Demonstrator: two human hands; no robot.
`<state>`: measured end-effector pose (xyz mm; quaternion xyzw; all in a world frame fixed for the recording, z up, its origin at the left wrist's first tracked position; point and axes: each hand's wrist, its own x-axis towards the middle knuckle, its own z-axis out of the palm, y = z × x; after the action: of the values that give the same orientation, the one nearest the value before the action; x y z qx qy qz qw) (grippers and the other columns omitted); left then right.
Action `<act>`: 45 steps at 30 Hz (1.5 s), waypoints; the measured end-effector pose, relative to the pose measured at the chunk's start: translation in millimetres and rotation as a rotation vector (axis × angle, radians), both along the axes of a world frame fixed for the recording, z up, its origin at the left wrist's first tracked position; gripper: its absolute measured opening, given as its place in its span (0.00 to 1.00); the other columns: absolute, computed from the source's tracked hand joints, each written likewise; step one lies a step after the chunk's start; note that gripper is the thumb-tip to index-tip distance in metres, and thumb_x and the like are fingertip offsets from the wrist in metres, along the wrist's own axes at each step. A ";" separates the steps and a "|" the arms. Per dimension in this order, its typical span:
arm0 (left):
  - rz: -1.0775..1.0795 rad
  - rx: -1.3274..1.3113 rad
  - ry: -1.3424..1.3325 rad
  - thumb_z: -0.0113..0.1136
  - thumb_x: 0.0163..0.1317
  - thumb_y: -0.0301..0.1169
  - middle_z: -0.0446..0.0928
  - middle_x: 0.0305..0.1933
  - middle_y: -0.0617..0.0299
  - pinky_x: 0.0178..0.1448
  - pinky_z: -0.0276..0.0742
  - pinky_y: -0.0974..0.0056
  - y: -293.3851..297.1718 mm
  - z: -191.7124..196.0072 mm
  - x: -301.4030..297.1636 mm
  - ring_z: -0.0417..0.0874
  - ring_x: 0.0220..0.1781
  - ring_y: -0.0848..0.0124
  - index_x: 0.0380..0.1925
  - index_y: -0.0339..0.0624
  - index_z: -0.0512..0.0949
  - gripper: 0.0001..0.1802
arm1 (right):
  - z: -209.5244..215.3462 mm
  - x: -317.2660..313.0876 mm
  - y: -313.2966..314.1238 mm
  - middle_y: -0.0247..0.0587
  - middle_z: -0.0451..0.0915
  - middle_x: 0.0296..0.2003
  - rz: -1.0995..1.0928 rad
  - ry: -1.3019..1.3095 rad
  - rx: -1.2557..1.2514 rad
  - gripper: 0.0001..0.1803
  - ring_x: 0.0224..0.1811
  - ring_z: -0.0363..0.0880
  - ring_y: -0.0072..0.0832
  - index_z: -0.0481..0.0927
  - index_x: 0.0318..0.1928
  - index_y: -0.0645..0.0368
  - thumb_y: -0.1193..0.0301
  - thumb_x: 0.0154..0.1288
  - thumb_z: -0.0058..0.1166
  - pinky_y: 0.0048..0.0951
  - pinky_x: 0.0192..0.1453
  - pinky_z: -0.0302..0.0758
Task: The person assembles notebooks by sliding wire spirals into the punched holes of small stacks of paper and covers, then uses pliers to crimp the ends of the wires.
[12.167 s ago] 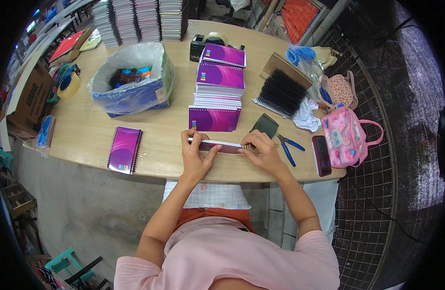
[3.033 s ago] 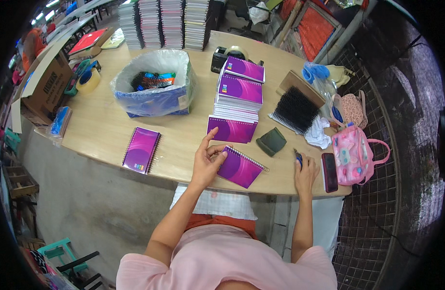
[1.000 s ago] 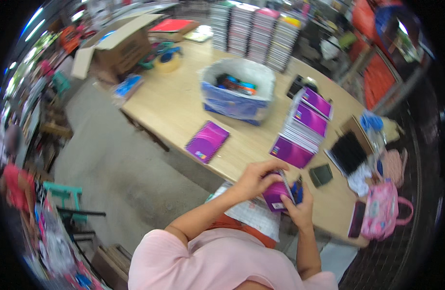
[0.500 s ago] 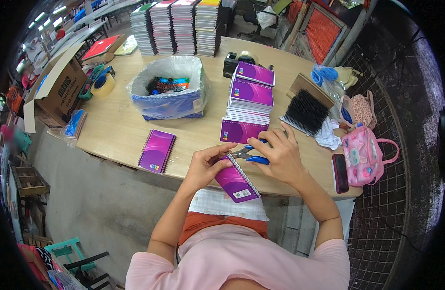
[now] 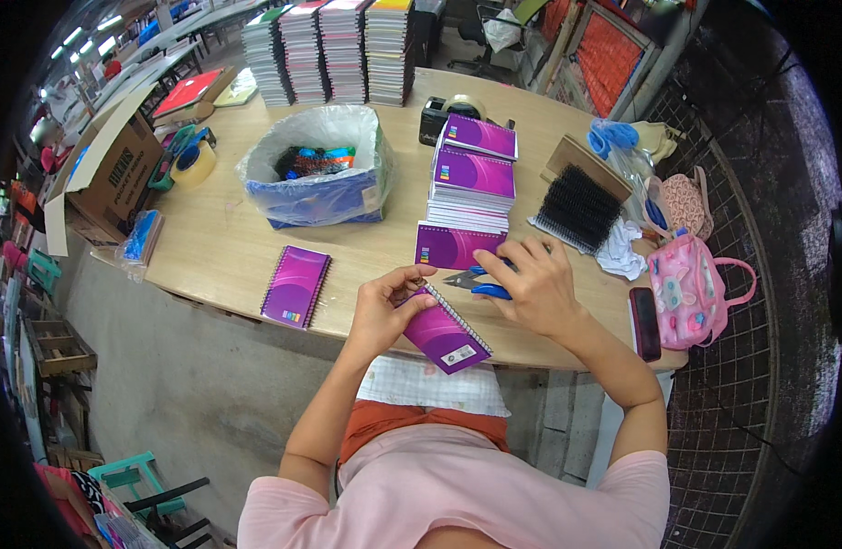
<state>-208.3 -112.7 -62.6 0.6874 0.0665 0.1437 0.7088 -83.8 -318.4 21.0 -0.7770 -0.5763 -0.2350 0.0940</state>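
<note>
"Pale wood is forming the surface (image 5: 210, 247), and stacked books (image 5: 329, 55) are standing along its far edge. Which containers are you seeing?"

"Three main ones. A blue bin (image 5: 334, 209) is sitting on the surface, a clear liner (image 5: 256, 178) spreading over its rim; inside, dark coils (image 5: 297, 165) are lying with something orange and blue. A cardboard box (image 5: 124, 192) is standing at the left end with its flaps open, a bit of blue just showing inside. At the right, a pink bag (image 5: 686, 293) is hiding its contents."

"How is the notebook (image 5: 444, 339) looking?"

"It's showing a purple cover with a white label near the lower corner, and a wire spiral (image 5: 458, 318) is running along its upper right edge."

"Where is it?"

"It's slanting at the near edge of the surface, the fingers of the left hand (image 5: 384, 311) pinching its upper left corner."

"And the right hand (image 5: 540, 284)?"

"Its fingers are gripping the blue-handled cutters (image 5: 491, 291). The tips are pointing at the spiral's upper end; whether they're touching it, I'm not able to tell."
</note>
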 end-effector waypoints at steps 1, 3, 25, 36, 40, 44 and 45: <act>0.012 -0.019 0.015 0.70 0.58 0.18 0.84 0.39 0.62 0.48 0.82 0.71 0.3 1.1 1.3 0.83 0.39 0.79 0.54 0.33 0.82 0.22 | 2.6 -1.2 2.2 0.33 0.78 0.39 0.024 -0.063 0.039 0.27 0.43 0.77 0.32 0.83 0.54 0.50 0.57 0.53 0.68 0.45 0.48 0.70; 0.007 -0.033 0.020 0.70 0.58 0.17 0.84 0.40 0.61 0.48 0.82 0.72 -0.4 3.5 2.6 0.83 0.40 0.79 0.54 0.33 0.82 0.22 | 1.1 -3.6 3.3 0.33 0.79 0.41 0.021 -0.123 0.043 0.27 0.46 0.77 0.31 0.82 0.56 0.50 0.58 0.55 0.65 0.47 0.51 0.68; 0.348 0.480 -0.168 0.72 0.58 0.27 0.81 0.30 0.66 0.38 0.76 0.71 70.2 43.2 47.8 0.78 0.32 0.82 0.52 0.36 0.84 0.20 | 5.1 15.9 -12.7 0.45 0.83 0.32 -0.185 0.720 0.195 0.29 0.29 0.80 0.31 0.86 0.55 0.56 0.59 0.52 0.76 0.31 0.39 0.76; 0.402 0.233 -0.059 0.65 0.66 0.26 0.86 0.43 0.58 0.46 0.78 0.68 227.9 84.6 111.7 0.82 0.43 0.75 0.56 0.44 0.84 0.17 | -21.8 17.7 -54.9 0.38 0.81 0.31 -0.332 0.896 0.277 0.25 0.32 0.77 0.21 0.86 0.54 0.59 0.68 0.55 0.74 0.25 0.38 0.72; 0.454 0.628 -0.093 0.60 0.69 0.24 0.86 0.45 0.60 0.48 0.77 0.69 162.3 110.0 8.3 0.82 0.45 0.77 0.48 0.39 0.86 0.11 | -48.3 14.7 -90.3 0.34 0.81 0.33 -0.393 1.032 0.407 0.24 0.33 0.77 0.19 0.85 0.54 0.62 0.70 0.56 0.73 0.21 0.38 0.73; 0.680 0.957 -0.261 0.61 0.63 0.19 0.87 0.42 0.52 0.45 0.83 0.63 121.4 71.5 -44.6 0.89 0.43 0.64 0.45 0.36 0.85 0.12 | -63.0 7.3 -106.9 0.33 0.80 0.34 -0.445 1.136 0.481 0.24 0.34 0.77 0.18 0.85 0.54 0.65 0.71 0.56 0.73 0.20 0.39 0.73; 0.695 1.050 -0.319 0.60 0.62 0.18 0.87 0.43 0.52 0.46 0.84 0.63 122.9 51.0 -52.7 0.90 0.44 0.62 0.46 0.36 0.85 0.13 | -65.7 5.8 -105.4 0.33 0.80 0.34 -0.440 1.131 0.453 0.24 0.34 0.77 0.18 0.85 0.54 0.65 0.71 0.56 0.73 0.20 0.39 0.73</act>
<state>-261.0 10.2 -11.5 0.8511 0.0996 0.4784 0.1921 -78.0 -423.9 -44.7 -0.8417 -0.2014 0.0812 0.4944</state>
